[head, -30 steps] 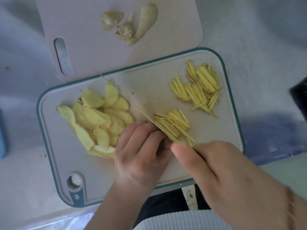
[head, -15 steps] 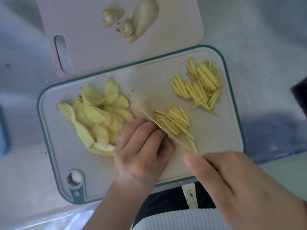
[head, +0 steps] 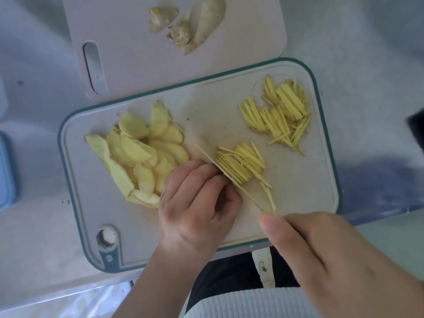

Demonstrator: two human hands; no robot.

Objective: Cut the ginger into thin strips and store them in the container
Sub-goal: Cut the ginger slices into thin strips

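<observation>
Only cutting board (head: 321, 191) holds ginger strips (head: 282, 115).

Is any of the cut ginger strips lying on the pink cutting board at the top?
No, the pink cutting board carries only ginger scraps; both piles of ginger strips lie on the teal-rimmed cutting board.

We see pale yellow ginger slices (head: 137, 154), brighter yellow strips (head: 243, 164) and a second yellow strip pile (head: 282, 113). Cutting board (head: 298, 180) is off-white with a teal rim. Second board (head: 142, 53) is pale pinkish-grey, holding beige-tan ginger scraps (head: 188, 26). Surface (head: 367, 53) reads grey-blue. Blue object (head: 5, 171) at left edge. White ribbed garment (head: 241, 304) at bottom.
</observation>
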